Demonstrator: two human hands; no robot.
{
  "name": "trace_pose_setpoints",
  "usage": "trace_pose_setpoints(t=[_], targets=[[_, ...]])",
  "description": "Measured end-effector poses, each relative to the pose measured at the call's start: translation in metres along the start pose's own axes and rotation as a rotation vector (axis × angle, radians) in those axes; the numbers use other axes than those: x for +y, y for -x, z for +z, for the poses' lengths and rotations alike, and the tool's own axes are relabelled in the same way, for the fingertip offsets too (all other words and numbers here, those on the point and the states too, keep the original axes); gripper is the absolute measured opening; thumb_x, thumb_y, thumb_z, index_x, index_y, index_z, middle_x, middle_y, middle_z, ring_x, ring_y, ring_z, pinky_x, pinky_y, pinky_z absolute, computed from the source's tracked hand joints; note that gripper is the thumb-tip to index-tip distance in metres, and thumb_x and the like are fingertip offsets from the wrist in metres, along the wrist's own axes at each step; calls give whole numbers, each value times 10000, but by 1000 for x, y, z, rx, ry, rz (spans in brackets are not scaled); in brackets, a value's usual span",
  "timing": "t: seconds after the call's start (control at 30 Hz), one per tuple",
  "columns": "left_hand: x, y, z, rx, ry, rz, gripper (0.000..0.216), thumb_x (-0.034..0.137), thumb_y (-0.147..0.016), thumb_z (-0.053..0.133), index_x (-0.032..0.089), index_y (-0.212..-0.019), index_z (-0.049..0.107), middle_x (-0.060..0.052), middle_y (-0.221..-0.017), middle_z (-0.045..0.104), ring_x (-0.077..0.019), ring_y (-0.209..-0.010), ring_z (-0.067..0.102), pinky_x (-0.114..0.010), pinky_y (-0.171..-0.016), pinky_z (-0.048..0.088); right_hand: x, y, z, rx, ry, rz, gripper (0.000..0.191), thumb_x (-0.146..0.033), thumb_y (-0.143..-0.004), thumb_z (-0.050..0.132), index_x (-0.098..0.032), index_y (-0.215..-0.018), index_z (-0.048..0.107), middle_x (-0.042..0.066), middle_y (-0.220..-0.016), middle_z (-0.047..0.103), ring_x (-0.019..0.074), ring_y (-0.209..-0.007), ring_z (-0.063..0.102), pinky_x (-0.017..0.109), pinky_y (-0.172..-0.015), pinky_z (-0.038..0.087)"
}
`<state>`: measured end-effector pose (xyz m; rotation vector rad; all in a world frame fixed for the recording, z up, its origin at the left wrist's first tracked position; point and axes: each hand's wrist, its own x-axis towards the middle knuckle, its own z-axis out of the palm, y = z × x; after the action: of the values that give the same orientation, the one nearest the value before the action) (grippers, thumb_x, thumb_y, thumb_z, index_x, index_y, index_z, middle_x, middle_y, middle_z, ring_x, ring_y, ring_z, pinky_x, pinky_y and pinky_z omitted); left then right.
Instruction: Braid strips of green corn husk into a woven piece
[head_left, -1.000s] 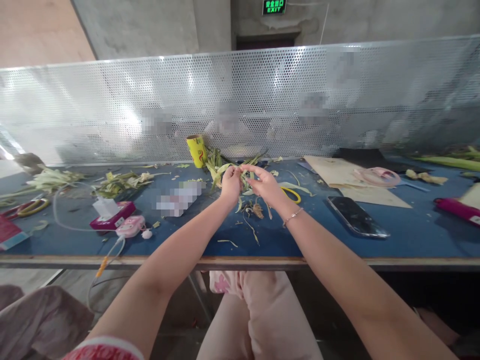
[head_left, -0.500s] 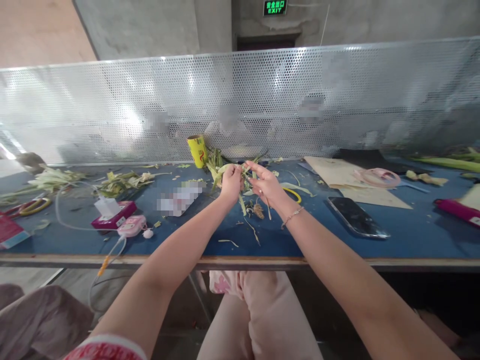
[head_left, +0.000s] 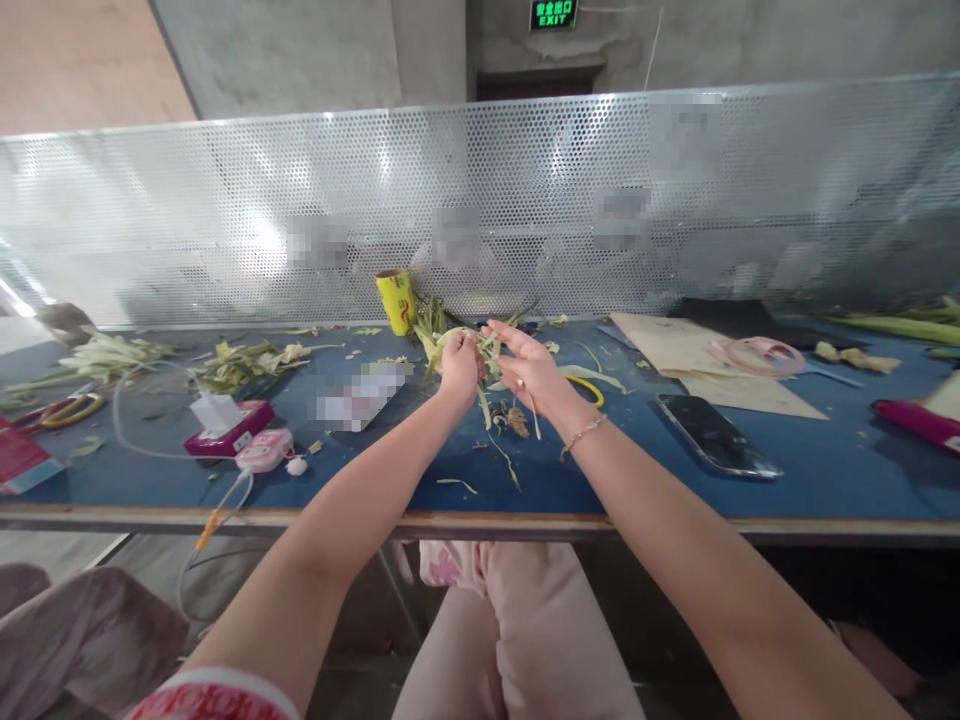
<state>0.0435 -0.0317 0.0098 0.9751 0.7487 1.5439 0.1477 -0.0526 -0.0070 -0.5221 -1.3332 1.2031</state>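
Note:
My left hand (head_left: 460, 366) is closed around pale green leaf strips (head_left: 484, 405), which look like husk and hang down below the fingers. Close beside it, my right hand (head_left: 534, 370) has its fingers stretched and apart, the tips near the strips. A thin pale strand (head_left: 535, 415) dangles under the right palm; whether any finger grips it is hidden. Behind the left hand lies a bunch of green leaves (head_left: 431, 322). Just below the hands a brown dry clump (head_left: 517, 422) rests on the blue tabletop (head_left: 420, 470).
A yellow tube (head_left: 396, 302) stands by the perforated metal screen (head_left: 510, 170). To the right lie a yellow ring (head_left: 586, 390), a phone (head_left: 716, 435), brown paper (head_left: 757, 393) and a pink tape roll (head_left: 761, 355). Leftward are leaf piles (head_left: 244, 368), a charger (head_left: 217, 410) with cable and scissors (head_left: 75, 408).
My right fingers have spread a little and shifted slightly left. My left hand has barely moved and still grips the leaf strips. The whole view has shifted slightly.

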Motion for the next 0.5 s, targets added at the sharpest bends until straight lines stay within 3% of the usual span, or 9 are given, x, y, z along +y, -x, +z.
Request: trace_pose_setpoints(t=[0.5], targets=[[0, -3, -3, -146, -67, -10, 256, 245, -905, 479, 195, -692, 348, 111, -435, 210, -18, -311, 197, -164, -369, 91, -1, -1, -14, 31, -14, -17, 527, -95, -706, 576, -302, -1191, 576, 30, -1428, 455, -16, -427, 218, 199, -356, 239]])
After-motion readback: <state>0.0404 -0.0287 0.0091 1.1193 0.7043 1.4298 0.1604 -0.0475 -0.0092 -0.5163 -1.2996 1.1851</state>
